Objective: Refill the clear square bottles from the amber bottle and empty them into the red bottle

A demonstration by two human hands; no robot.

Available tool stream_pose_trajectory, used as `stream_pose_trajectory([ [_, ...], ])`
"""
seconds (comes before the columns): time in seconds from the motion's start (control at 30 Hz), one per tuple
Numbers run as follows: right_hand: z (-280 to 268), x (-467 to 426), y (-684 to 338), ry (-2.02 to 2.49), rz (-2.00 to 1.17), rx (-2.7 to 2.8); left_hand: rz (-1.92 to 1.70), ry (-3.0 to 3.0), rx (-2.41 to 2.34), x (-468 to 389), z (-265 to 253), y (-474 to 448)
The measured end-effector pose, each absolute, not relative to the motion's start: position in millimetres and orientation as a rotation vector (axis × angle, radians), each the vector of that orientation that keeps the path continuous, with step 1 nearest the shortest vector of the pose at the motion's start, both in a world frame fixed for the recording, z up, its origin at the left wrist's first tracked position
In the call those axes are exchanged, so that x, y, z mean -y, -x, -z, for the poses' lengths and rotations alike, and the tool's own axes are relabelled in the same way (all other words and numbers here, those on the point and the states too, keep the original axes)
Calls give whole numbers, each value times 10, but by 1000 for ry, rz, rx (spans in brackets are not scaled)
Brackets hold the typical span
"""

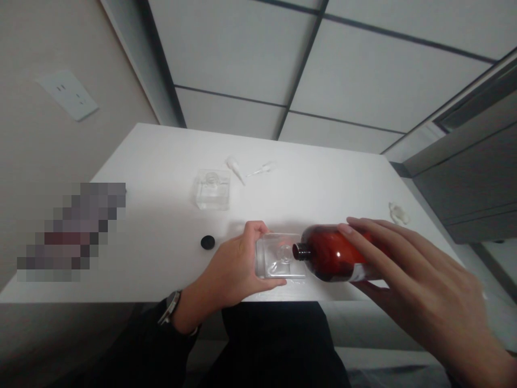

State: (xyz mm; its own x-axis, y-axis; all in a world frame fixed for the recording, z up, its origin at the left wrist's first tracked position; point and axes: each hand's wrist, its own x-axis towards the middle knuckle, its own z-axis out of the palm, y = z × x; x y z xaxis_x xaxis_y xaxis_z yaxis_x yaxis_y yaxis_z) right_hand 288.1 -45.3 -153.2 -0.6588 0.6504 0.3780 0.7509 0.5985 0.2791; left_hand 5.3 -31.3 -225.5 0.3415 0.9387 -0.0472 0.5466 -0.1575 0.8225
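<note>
My left hand (238, 264) grips a square clear glass bottle (272, 264) near the table's front edge, thumb and fingers on opposite sides. In my right hand (420, 285) lies an amber bottle (331, 253), tipped almost level with its open, threaded neck pointing left. That neck sits right over the round opening of the clear bottle; whether the two touch I cannot tell. No stream of liquid can be made out. A black screw cap (207, 242) lies to the left of my left hand. Part of the amber bottle's pale label is hidden under my right fingers.
A second clear square glass bottle (213, 191) stands farther back on the white table (323, 183). Behind it lie two clear plastic droppers (236, 170). A small pale, crumpled item (399, 213) is at the right edge, and a blurred-out object (76, 231) at the left.
</note>
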Motion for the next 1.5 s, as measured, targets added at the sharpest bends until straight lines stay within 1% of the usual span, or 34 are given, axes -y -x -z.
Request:
stream_pose_trajectory([
  [0.43, 1466, 446, -2861, 1126, 650, 2612, -582, -1845, -1343, 301, 2232, -55],
  [1.2, 1395, 456, -2910, 1124, 687, 2614, -621, -1840, -1333, 300, 2263, -46],
  [1.5, 1364, 443, -2902, 1104, 753, 2609, -635, -1847, -1323, 298, 2305, -34],
])
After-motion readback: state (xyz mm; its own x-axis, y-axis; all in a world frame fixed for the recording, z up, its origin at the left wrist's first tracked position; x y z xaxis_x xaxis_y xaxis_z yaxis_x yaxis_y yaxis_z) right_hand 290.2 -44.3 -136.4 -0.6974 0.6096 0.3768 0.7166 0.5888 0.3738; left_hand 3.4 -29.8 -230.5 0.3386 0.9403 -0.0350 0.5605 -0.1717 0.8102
